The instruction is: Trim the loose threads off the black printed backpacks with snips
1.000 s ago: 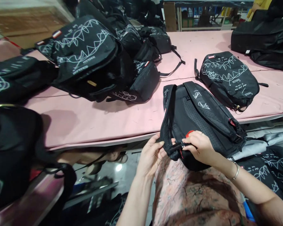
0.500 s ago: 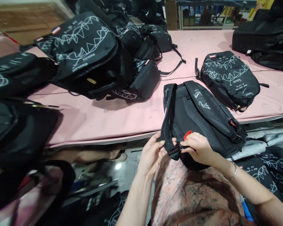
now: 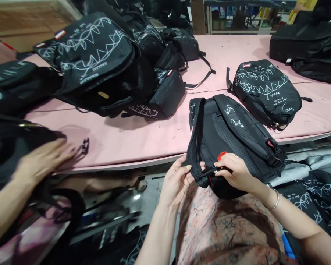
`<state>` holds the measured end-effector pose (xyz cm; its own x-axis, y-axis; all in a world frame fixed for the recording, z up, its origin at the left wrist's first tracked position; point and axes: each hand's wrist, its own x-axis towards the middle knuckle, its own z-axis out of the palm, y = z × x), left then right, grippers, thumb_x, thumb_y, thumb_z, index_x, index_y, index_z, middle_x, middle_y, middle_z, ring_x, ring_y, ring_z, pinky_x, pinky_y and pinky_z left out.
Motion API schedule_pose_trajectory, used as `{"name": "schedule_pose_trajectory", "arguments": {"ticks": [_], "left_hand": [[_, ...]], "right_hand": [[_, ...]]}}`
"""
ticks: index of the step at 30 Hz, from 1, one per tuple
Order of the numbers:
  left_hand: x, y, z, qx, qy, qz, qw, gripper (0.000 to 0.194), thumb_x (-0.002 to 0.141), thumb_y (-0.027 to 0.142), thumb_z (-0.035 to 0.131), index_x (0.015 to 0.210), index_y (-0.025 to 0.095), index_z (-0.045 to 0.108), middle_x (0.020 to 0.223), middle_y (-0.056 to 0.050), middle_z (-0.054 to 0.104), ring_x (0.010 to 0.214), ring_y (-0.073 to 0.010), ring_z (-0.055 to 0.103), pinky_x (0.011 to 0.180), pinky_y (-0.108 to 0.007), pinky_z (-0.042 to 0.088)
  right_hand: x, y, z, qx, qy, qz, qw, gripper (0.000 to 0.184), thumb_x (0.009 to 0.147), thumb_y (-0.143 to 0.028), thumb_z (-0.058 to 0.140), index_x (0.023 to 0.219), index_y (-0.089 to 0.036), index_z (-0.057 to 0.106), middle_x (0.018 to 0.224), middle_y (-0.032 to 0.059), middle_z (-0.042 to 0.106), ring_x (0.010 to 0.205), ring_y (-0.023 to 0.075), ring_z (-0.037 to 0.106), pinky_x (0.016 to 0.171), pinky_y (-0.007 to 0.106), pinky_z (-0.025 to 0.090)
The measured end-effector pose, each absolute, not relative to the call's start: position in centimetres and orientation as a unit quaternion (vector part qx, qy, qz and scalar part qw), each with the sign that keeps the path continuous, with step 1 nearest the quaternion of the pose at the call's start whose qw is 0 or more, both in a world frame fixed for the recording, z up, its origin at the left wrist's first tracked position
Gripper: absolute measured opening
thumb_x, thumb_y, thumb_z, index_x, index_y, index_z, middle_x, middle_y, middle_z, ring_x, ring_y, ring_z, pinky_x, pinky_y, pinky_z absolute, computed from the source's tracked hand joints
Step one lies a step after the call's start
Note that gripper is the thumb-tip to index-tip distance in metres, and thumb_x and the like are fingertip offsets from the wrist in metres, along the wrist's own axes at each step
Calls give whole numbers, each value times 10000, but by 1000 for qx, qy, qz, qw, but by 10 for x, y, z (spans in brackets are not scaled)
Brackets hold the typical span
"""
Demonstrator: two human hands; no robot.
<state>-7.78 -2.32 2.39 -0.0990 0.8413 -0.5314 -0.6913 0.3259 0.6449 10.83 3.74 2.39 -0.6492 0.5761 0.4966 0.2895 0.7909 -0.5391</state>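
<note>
Evidently the pack (image 3: 209, 129) is laid straps-up so that its harness can be got at: its upper part lies on the pink table (image 3: 113, 143), while its near end juts past the edge over the wearer's patterned clothing (image 3: 209, 224), which probably helps prop it.

The left hand (image 3: 176, 180) has thumb and fingers pinched on the lower end of the strap (image 3: 194, 147) along the pack's left side, it seems to keep that end steady. The right hand (image 3: 233, 171), at the pack's near end, pinches a black strip (image 3: 209, 172) that reaches toward the left hand – held from both sides, the junction likely stays taut. Whether a buckle sits there is too small to tell. A red tab (image 3: 222, 156) pokes up from behind the right hand's fingers, against the pack's back.

Right of the pack and farther off, a second bag (image 3: 262, 88) lies printed face up, just beside it. Left of the pack, a heap (image 3: 96, 62) leans together – perhaps stacked to leave working room. Well left of the pack, a co-worker's hand (image 3: 42, 158) rests on a dark bag (image 3: 13, 138); what its fingers grip is blurred.
</note>
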Motion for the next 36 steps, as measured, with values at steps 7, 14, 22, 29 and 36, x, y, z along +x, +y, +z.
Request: {"name": "schedule_pose_trajectory", "arguments": {"ticks": [7,14,22,29,36], "left_hand": [[-77,-23,25,84,472,576,662,548,595,108,628,1093,100,400,786,-115,628,682,-192,627,543,-206,510],[-77,-23,25,78,474,571,665,526,604,101,615,1084,110,401,768,-91,626,680,-184,628,558,-212,516],[-81,-24,22,37,443,640,626,483,615,83,598,1058,100,408,785,-111,628,636,-163,617,581,-236,519],[-87,-22,22,50,429,683,588,487,654,137,582,1085,111,358,788,-133,618,717,-214,628,609,-261,499],[-91,-26,-13,204,583,648,445,349,752,298,578,1023,118,452,782,-68,571,655,-129,557,584,-232,445]], "right_hand": [[101,35,24,-230,-903,194,308,133,850,-244,490,881,-133,556,826,32,563,832,126,481,771,257,373],[98,33,30,-263,-908,167,280,198,873,-276,444,808,-156,587,787,31,562,787,126,467,743,258,353],[87,17,12,-429,-603,608,289,283,732,-254,548,983,-131,501,774,16,523,663,82,488,629,202,412],[71,7,-18,-398,-574,694,176,488,660,-401,636,1014,-92,504,705,19,446,658,93,429,633,215,378],[51,4,-18,-462,-546,664,219,383,588,-400,646,752,-103,468,594,-22,310,545,49,267,505,178,241]]}}
